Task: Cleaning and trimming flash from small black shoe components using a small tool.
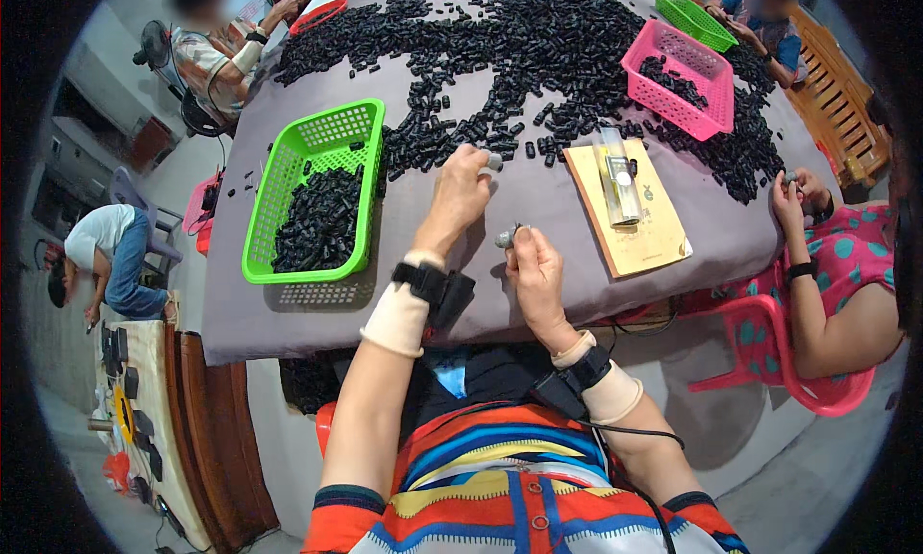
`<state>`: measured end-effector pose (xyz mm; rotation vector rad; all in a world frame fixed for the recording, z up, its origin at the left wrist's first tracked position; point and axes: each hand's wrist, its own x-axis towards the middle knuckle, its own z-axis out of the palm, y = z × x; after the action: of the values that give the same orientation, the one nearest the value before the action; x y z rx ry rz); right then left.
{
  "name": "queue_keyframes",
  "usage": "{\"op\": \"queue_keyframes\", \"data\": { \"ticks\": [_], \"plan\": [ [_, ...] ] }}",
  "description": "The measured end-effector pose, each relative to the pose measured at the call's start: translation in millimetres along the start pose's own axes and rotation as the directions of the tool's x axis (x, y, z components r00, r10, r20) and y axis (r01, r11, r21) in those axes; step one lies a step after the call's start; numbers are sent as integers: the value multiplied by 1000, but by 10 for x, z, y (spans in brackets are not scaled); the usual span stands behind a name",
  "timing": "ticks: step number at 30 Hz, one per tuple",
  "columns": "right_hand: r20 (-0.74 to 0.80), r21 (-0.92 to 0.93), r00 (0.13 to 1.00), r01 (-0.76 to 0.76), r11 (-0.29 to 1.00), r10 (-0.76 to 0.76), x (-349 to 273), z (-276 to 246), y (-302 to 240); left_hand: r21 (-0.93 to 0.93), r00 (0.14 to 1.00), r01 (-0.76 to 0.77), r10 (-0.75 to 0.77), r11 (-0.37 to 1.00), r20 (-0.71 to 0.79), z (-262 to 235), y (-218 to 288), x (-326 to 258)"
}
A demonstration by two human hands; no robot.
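- Right hand [536, 275]: grip pinching a small greyish piece [507, 237] over the grey-covered counter [236, 319].
- Left hand [452, 203]: fingers bent, something grey [493, 160] at the tips; cannot tell whether it is pinched.
- Green basket [308, 276] to the left, partly filled with short black pieces [322, 218].
- Yellow pad [654, 251] to the right, bearing dark print; a clear case [615, 184] lies across it, hiding part of the cover.
- Beyond, a big black heap [567, 35] and pink basket [707, 122].
- Other people sit around the counter.
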<state>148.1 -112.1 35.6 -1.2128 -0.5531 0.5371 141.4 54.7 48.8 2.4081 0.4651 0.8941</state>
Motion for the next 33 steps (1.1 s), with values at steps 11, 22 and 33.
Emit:
{"op": "queue_keyframes", "data": {
  "ticks": [11, 22, 33],
  "plan": [
    [6, 42, 999, -50, 998, 50, 62, -52, -4, 257, 978, -28, -27, 966, 208, 279, -119, 213],
    [42, -24, 999, -26, 999, 27, 63, -40, 84, -659, 780, 615, -454, 432, 430, -65, 50, -371],
    [112, -255, 990, 110, 961, -84, 45, -26, 65, -876, 771, 443, -418, -189, 480, -336, 70, -1094]
  ]
}}
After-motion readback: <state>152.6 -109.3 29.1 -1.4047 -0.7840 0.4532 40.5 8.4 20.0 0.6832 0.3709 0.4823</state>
